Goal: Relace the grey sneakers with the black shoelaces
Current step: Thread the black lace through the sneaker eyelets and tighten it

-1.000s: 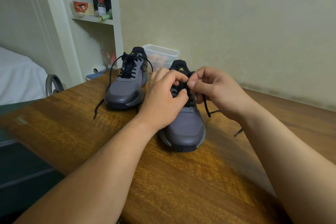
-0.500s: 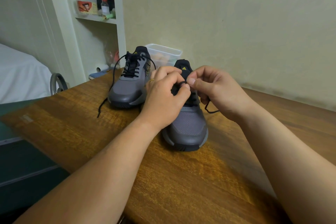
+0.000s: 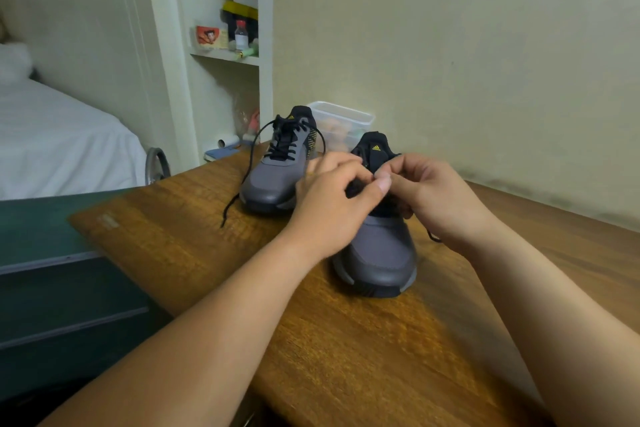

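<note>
Two grey sneakers stand on the wooden table [image 3: 346,350], toes toward me. The near sneaker [image 3: 379,253] sits in the middle with its black tongue up. My left hand [image 3: 332,208] and my right hand [image 3: 436,198] meet over its lacing area, fingers curled and pinching its black shoelace [image 3: 433,237], which trails out under my right hand. The eyelets are hidden by my hands. The far sneaker [image 3: 273,180] stands to the left, laced, with a loose black lace end [image 3: 230,208] hanging onto the table.
A clear plastic container [image 3: 341,118] stands behind the sneakers against the wall. A shelf niche [image 3: 239,45] with a bottle and boxes is at the back left. A bed [image 3: 59,146] and a dark green cabinet [image 3: 52,288] lie left of the table's edge.
The lace trailing on the table to the right has been drawn in closer under my right hand. Both hands stay over the near sneaker.
</note>
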Available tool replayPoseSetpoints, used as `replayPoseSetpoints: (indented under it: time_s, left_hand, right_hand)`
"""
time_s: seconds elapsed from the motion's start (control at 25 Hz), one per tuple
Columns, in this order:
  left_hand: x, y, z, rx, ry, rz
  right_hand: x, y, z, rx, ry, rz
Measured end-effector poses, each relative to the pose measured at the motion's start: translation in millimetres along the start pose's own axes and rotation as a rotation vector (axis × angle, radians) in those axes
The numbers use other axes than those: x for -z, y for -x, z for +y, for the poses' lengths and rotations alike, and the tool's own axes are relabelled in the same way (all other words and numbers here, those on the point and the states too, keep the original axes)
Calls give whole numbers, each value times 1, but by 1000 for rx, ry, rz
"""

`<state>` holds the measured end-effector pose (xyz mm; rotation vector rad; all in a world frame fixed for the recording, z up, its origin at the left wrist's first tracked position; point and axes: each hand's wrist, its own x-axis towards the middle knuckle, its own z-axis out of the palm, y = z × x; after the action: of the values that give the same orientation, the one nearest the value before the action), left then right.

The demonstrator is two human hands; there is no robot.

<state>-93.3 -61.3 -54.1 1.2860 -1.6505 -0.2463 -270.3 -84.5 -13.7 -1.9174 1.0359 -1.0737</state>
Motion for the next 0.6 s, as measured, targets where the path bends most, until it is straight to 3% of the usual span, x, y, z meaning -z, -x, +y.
replayPoseSetpoints:
  time_s: [0.12,0.2,0.28,0.48,0.6]
  left_hand:
    - [3,6,-4,-15,51,37]
    - [9,12,-13,169,240,122]
    - [12,15,-19,306,258,238]
    - [-6,23,-1,-101,-107,208]
    - [-9,22,-3,-153,-137,200]
  right_hand:
    - [2,1,-2,-12,-62,11]
    - [7,1,1,-36,-59,25]
    - [9,0,5,-48,-17,49]
    - [-3,4,-3,46,60,-6]
    - [-1,4,-5,44,9,-15]
